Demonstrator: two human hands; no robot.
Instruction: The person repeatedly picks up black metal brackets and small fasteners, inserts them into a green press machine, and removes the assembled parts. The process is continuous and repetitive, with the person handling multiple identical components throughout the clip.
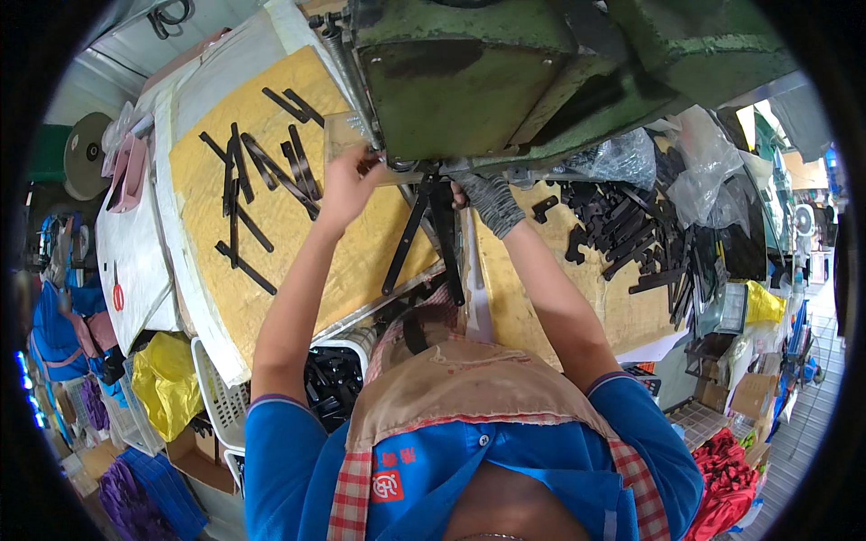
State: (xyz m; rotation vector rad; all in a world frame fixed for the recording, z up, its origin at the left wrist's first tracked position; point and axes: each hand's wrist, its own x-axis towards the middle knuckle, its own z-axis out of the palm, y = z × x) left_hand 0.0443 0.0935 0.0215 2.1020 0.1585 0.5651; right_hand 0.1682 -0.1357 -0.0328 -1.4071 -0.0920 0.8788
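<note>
Two long black strips (444,236) form a narrow V under the head of a green machine (460,86), their joined ends up against it and their free ends toward me. My right hand (492,203), in a grey knit glove with bare fingertips, is closed at the upper part of the right strip. My bare left hand (347,187) is raised left of the machine head, beside a clear plate (341,133). Its fingers are curled together; whatever they hold is too small and shaded to make out. The machine head hides the strips' top ends.
Several black strips (236,185) lie scattered on the yellow board (203,135) at left. A heap of black parts (627,225) and plastic bags (708,171) cover the right side. A white basket (221,397) and a container of black pieces (334,383) stand below the table edge.
</note>
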